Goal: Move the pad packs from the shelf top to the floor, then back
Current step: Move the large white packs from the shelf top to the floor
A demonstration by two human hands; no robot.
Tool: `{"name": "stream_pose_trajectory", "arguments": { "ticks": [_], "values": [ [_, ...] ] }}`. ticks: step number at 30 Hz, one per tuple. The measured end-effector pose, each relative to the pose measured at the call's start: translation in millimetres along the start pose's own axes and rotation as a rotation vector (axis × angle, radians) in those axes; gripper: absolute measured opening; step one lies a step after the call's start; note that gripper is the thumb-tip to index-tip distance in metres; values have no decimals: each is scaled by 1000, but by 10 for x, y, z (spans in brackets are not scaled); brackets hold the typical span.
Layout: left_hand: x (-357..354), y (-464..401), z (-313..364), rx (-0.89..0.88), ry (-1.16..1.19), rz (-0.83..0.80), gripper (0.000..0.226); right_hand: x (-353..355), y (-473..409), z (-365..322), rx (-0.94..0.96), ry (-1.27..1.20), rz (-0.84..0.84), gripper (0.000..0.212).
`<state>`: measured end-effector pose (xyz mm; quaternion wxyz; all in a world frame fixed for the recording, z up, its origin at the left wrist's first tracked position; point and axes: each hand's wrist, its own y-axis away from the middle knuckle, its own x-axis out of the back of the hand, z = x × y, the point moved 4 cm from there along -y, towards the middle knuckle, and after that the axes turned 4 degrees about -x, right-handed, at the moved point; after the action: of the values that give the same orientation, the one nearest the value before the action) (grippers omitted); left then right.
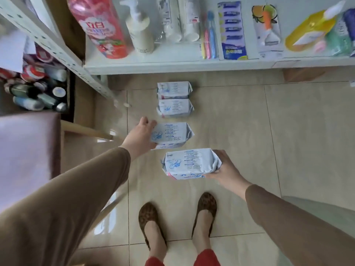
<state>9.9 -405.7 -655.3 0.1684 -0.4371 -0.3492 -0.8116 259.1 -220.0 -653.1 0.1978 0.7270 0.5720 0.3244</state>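
We count four pad packs: two on the floor tiles (230, 121) below the shelf (172, 64), far pack (173, 90), near pack (175, 108); third pack (172, 134) gripped by our left hand (141, 135), fourth pack (190, 163) by our right hand (224, 167).

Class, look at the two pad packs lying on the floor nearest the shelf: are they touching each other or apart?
Cannot tell. In the head view the farther pack and nearer pack lie edge to edge, with no plain gap or contact visible.

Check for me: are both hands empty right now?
No: the left hand grips one pad pack and the right hand holds another pack, above the tiled floor.
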Motion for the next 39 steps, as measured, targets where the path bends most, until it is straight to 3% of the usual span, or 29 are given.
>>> {"name": "stream_pose_trajectory", "arguments": {
  "ticks": [5,8,15,24,31,39],
  "values": [
    [-723,-745,-201,9,19,13,75,-176,-873,640,4,-8,48,47],
    [-913,-1009,-268,-17,48,39,77,-233,-1157,826,-5,19,129,65],
    [-1357,-1514,-560,-48,143,62,86,-420,-1913,1194,55,-39,164,69],
    [-1409,-1579,-683,-50,227,94,89,-567,-2340,1252,78,-2,211,64],
    [-1347,-1345,-803,-37,251,119,64,-549,-2457,1247,56,12,278,59],
    [-1219,-853,-579,56,130,107,58,-431,-2054,1198,-193,99,293,99]
  ]
}}
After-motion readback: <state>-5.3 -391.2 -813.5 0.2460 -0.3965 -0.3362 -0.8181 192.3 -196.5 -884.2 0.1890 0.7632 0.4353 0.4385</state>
